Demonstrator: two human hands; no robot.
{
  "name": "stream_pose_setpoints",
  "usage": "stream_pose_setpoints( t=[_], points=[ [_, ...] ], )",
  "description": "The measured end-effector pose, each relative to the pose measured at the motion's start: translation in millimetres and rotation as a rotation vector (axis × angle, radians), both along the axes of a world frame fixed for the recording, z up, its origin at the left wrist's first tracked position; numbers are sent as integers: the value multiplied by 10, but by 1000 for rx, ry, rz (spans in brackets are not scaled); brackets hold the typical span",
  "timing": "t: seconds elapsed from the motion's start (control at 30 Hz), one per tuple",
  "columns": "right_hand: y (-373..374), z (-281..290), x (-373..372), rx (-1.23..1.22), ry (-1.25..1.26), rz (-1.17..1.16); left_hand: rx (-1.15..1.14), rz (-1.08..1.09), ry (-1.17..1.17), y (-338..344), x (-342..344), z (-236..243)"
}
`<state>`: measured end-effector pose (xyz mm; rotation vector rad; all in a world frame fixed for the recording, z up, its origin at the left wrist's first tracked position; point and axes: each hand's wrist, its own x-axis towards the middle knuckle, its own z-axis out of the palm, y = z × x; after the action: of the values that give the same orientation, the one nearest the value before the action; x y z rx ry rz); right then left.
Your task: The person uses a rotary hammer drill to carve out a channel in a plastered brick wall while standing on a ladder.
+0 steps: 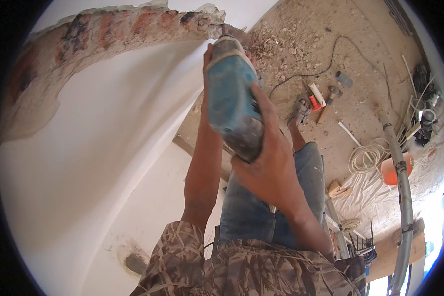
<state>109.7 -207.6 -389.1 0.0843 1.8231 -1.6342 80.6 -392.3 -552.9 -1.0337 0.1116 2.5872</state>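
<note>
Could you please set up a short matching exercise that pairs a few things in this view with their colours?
Things:
1. power tool gripped in both hands
2. bucket on the floor
3. coil of cable on the floor
4. chipped wall edge

Colours:
A. white
B. reddish brick
C. blue, dusty
D. orange

Pairs: 1-C, 2-D, 3-A, 4-B. The right hand grips the tool's rear; the left hand steadies its front.

At twelve o'clock the broken brick edge [108, 27] blocks us; white wall [98, 148] closes nine. Open air at three, above rubble floor [301, 49]; grey pipe [404, 187] stands at four.
</note>
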Motion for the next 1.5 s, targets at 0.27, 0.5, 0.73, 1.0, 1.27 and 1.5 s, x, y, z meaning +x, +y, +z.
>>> stream_pose_setpoints(
  t=[0.27, 0.5, 0.73, 1.0, 1.27, 1.5],
  points=[
    [-187, 87, 107, 34, 96, 37, 119, 97, -64, -186, 128, -46],
    [375, -117, 899, 73, 152, 75, -231, 54, 39, 432, 697, -134],
    [419, -352, 1142, 29, 151, 74, -417, 96, -45, 529, 678, 103],
    [77, -408, 838, 106, 188, 10, -279, 11, -3, 231, 451, -122],
    [-149, -594, 366, 114, 173, -44, -262, -54, 47, -16, 104, -703],
    [72, -638, 228, 144, 42, 17, -303, 11, 21, 174, 200, -755]
  ],
)
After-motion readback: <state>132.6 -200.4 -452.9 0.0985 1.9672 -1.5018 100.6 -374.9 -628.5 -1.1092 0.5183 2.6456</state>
